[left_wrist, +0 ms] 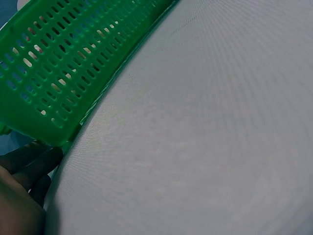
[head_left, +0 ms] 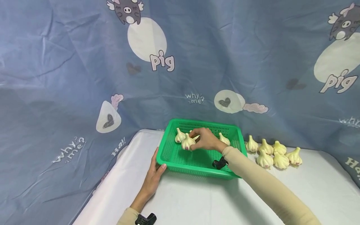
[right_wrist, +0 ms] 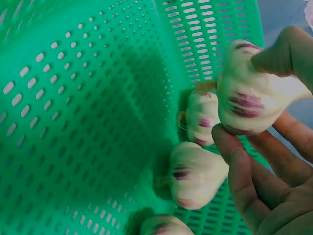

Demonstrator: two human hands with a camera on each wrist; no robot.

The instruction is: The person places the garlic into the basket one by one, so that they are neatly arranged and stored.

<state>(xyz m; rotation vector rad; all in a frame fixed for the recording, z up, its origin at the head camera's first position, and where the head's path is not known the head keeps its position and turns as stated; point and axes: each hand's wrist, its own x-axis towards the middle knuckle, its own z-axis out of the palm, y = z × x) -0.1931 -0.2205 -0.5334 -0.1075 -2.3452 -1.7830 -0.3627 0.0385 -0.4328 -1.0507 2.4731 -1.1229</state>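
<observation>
Hands are both at the green basket. The right hand pinches one garlic bulb between thumb and fingers, at the left part of the basket's interior. Whether this bulb touches the basket floor cannot be told from the head view. The left hand lies against the near left corner of the basket, fingers extended along the outer side, thumb at the front rim.

Basket contents, besides the gripped unit: one bulb at the left, next to the gripped one; one bulb toward the right; and, behind the right hand, pale parts of further garlic. The right hand covers this area, so the full count cannot be confirmed. The right wrist view shows three bulbs below the gripped one, the lowest cut off by the frame edge.

Outside the basket, six bulbs stand grouped on the white desk, just beside the right wall. A blue printed curtain hangs behind.

Visibility limits: in the left wrist view, the left hand is dark and cut off at the frame edge; basket contents appear only as pale patches through the slots.
</observation>
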